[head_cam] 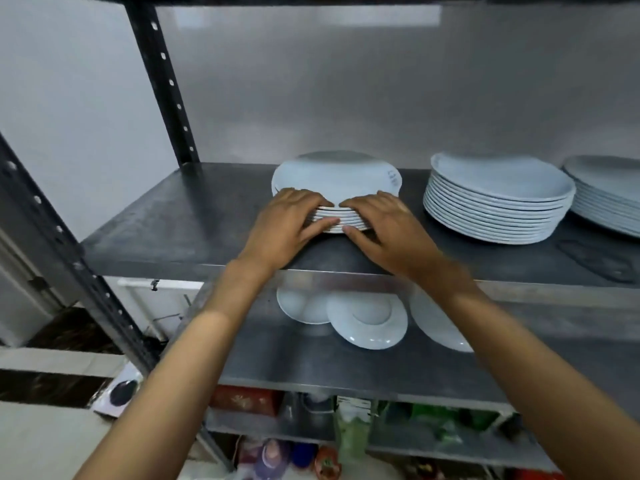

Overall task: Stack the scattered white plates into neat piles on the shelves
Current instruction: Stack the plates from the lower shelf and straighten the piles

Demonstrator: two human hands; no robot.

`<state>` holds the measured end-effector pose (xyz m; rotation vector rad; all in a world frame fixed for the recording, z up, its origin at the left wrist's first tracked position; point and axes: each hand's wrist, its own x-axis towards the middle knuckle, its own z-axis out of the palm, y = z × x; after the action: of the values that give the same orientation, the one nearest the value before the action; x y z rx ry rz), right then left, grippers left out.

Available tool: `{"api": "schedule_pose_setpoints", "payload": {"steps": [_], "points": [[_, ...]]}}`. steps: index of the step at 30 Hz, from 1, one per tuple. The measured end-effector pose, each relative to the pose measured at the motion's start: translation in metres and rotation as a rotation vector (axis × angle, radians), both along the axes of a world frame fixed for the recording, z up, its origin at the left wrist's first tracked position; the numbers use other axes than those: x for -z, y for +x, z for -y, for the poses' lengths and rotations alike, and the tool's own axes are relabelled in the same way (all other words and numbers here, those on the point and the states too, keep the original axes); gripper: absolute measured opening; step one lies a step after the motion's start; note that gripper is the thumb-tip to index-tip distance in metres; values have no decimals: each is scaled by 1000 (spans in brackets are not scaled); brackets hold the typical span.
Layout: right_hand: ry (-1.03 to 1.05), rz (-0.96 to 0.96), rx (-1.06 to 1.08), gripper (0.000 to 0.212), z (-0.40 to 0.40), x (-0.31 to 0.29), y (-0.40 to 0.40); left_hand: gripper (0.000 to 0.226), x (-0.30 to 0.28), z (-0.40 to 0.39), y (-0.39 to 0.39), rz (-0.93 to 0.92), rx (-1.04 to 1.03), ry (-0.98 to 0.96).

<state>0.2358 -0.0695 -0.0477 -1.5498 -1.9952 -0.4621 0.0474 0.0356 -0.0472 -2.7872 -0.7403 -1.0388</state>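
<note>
Looks like restaurant or canteen storeroom: bare metal shelving (194, 220) on perforated uprights (162, 81), many stacked white plates (498, 202), loose saucers (367, 318) on lower shelf, bottles and packets (349, 431) crammed below

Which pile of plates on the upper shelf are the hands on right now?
The leftmost pile: the left hand and right hand both press its front edge. The taller middle pile and the right pile stand untouched.
</note>
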Motion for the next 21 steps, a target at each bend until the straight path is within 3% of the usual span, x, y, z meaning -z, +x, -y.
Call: {"api": "schedule_pose_setpoints", "payload": {"steps": [4,7,9,10,13,16,18,21], "points": [[142,20,45,36,7,-2,-10,44,0,9,0,38,-23,18],[393,-77,-38,20,59,25,-34,26,13,55,-6,324,-117,122],[343,-42,-118,14,96,76,-45,16,45,99,-13,520,-86,244],[232,-21,-128,15,104,105,-43,14,67,116,-14,500,-53,304],[-165,-98,17,25,82,184,-23,15,143,123,-4,146,-36,275],[-506,-160,219,56,39,237,-8,29,201,110,13,-301,-226,-56],[-650,-119,297,81,12,262,2,39,221,107,20,-437,-308,-237],[-713,-135,381,105,-19,287,19,48,236,109,21,-525,-359,-293]]}}
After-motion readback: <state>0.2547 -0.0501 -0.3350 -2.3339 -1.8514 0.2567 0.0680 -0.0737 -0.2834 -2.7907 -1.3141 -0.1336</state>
